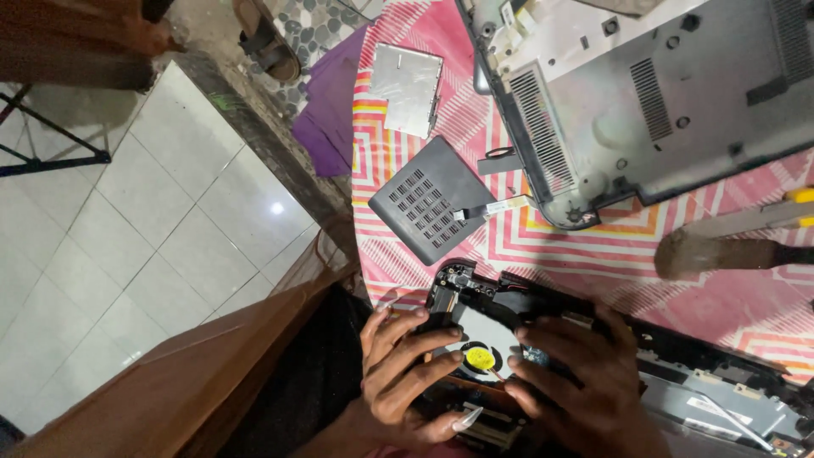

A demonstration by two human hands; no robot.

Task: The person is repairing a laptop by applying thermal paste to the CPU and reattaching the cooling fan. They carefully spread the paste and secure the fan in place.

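Both hands work over an opened laptop base at the bottom of the frame.

The left hand (407,373) grips the laptop base (543,339) by its corner, steadying it; the right hand (585,382), fingers curled narrow, covers the fan (479,356), hiding whatever it pinches. The vented cover (428,208) lies aside on the table (729,297).

pink striped tablecloth (585,246), purple cloth (332,110), dark grey vented cover (428,203), yellow-centred fan (480,352), silver plate (407,89).
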